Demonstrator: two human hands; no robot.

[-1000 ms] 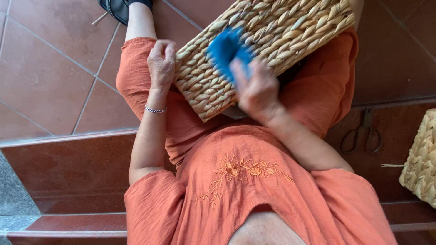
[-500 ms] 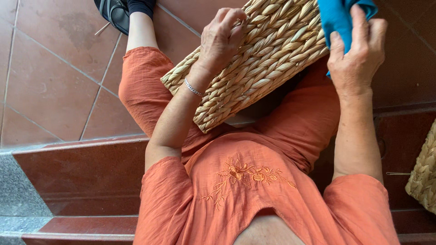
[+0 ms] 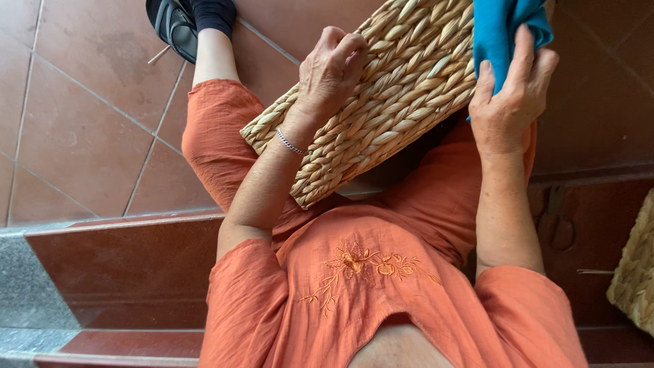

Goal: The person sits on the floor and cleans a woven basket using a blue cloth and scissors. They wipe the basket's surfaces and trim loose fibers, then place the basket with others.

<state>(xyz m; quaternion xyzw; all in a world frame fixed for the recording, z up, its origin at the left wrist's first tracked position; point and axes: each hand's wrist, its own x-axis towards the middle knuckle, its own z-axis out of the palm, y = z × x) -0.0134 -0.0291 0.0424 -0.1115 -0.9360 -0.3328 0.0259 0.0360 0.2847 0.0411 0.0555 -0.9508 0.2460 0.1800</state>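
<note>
Woven basket: pale plaited fibre, flat-sided, tilted across the person's lap; runs from centre frame out toward 1 o'clock, its lower corner resting above the orange-clad thigh.

Left hand: at 12 o'clock, laid on the upper face of the basket, fingers curled down over the weave in a narrow, pressing grip. A thin silver bracelet circles the wrist.

Right hand: at 2 o'clock, closed round a blue cloth, thumb and fingers pinching the fabric against the basket's right edge. The cloth bunches upward and leaves the frame at the top.

Clothing: orange tunic with embroidered flower at the chest, filling 6 o'clock; matching orange trousers under the basket.

Foot: black sandal over a dark sock, at 11 o'clock, on terracotta floor tiles.

Seat: dark red step, from 8 to 9 o'clock.

Second woven piece: same pale fibre, partly cut off at 4 o'clock, on the step, well apart from both hands.
</note>
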